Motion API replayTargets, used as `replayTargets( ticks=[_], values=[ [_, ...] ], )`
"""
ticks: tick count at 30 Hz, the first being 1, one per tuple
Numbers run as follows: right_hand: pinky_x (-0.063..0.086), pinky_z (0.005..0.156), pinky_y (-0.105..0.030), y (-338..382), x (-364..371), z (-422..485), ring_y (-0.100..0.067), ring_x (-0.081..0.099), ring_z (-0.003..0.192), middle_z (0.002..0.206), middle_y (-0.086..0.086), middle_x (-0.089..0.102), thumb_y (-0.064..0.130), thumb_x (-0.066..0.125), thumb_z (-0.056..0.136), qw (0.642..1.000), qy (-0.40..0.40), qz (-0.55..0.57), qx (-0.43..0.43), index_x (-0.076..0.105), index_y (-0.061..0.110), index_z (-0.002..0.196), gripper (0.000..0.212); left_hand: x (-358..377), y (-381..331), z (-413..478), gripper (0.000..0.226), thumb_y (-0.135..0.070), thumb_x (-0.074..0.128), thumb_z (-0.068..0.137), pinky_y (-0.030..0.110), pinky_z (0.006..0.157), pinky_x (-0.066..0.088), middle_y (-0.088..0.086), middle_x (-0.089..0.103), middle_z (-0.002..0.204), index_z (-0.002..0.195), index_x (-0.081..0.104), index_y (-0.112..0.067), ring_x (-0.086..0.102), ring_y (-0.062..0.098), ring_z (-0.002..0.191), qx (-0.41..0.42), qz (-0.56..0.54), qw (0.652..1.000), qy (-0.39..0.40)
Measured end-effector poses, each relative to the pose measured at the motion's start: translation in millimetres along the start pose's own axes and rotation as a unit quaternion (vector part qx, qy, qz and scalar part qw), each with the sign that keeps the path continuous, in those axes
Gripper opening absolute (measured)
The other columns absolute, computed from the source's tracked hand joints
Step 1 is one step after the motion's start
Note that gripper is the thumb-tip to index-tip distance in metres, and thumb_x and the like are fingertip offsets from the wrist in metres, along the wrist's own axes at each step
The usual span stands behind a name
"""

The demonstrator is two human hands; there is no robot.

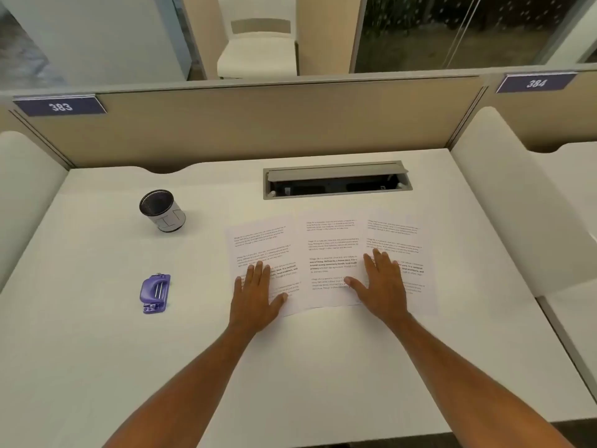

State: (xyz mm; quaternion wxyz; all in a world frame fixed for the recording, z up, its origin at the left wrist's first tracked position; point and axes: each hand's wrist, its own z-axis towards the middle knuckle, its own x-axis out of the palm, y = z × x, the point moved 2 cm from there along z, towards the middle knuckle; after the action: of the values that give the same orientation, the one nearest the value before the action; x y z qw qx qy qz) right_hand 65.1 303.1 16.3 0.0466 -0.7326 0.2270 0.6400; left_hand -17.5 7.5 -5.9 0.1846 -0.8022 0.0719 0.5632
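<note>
While pressing side-by-side sheets (329,244) with left hand (255,297) and right hand (384,286) (fingers (258,273) straight, gripping nothing), seemingly early: hole punch (155,294) untouched at nine o'clock.

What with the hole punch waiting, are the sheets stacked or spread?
Spread out: three printed sheets lie side by side, left hand and right hand flat on them.

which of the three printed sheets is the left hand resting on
The leftmost sheet, the one nearest the purple hole punch; the left hand lies flat on its lower part.
</note>
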Motion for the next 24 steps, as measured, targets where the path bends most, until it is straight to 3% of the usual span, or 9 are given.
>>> replayTargets(
  ticks=[6, 12, 19, 24],
  values=[
    [0.005, 0.137, -0.048, 0, 18, -5, -0.033, 0.0, 0.171, 0.184, -0.014, 0.003, 0.07, 0.049, 0.104, 0.998, 0.06, 0.014, 0.015, 0.012, 0.01, 0.174, 0.099, 11, -1, 1, 0.092, -0.06, 0.044, 0.112, 0.05, 0.14, 0.003, 0.011, -0.007, 0.186, 0.176, 0.001, -0.011, -0.005, 0.031, 0.173, 0.009, -0.014, 0.999, 0.031],
    [0.003, 0.137, -0.047, 5, 30, -8, -0.032, -0.005, 0.171, 0.184, -0.013, -0.004, 0.07, 0.045, 0.106, 0.998, 0.062, -0.003, -0.017, 0.005, 0.011, 0.174, 0.099, 18, -16, 9, 0.091, -0.058, 0.047, 0.111, 0.048, 0.14, 0.002, 0.009, -0.005, 0.186, 0.176, 0.004, -0.012, -0.005, 0.029, 0.173, 0.046, -0.03, 0.998, 0.031],
    [0.002, 0.138, -0.047, 4, 32, -5, -0.03, -0.004, 0.171, 0.184, -0.011, 0.0, 0.068, 0.047, 0.106, 0.998, 0.043, 0.014, -0.032, 0.006, 0.011, 0.174, 0.098, 22, -22, 12, 0.085, -0.053, 0.047, 0.113, 0.043, 0.14, 0.003, 0.008, -0.002, 0.186, 0.176, 0.008, -0.013, -0.003, 0.026, 0.173, 0.068, -0.052, 0.996, 0.009],
    [0.004, 0.138, -0.049, -24, 28, -3, -0.031, 0.001, 0.171, 0.184, -0.012, 0.006, 0.068, 0.05, 0.105, 1.0, -0.006, 0.021, 0.017, 0.016, 0.01, 0.174, 0.096, 25, 0, 9, 0.094, -0.062, 0.048, 0.11, 0.048, 0.14, 0.004, 0.011, -0.006, 0.185, 0.176, 0.005, -0.013, -0.005, 0.031, 0.173, 0.048, -0.052, 0.997, -0.025]
  ],
)
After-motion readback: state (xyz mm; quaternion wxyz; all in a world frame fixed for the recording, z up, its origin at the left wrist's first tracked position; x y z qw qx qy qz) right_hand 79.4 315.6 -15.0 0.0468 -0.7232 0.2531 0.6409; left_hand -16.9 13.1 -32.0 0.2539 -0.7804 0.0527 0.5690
